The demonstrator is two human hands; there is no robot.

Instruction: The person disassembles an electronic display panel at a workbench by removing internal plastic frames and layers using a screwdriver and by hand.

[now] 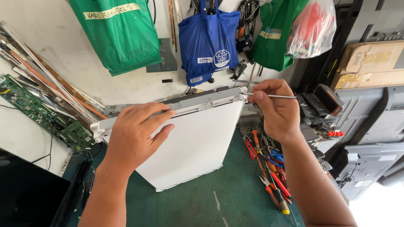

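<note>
A white flat panel (198, 143) with a grey frame along its top edge stands tilted on a green mat (219, 197). My left hand (136, 132) grips the panel's top edge near the left corner, fingers curled over the frame. Pinched in my right hand (275, 107) is a thin metal tool (280, 96), held at the panel's top right corner with its shaft pointing right. The tool's working tip is hidden behind my fingers.
Green bags (120, 31), a blue bag (208, 40) and a clear plastic bag (313, 27) hang on the wall. Circuit boards (40, 111) and thin strips lean at left. Pliers and screwdrivers (269, 172) lie at right, with remote controls (313, 105) and screen back covers (370, 130).
</note>
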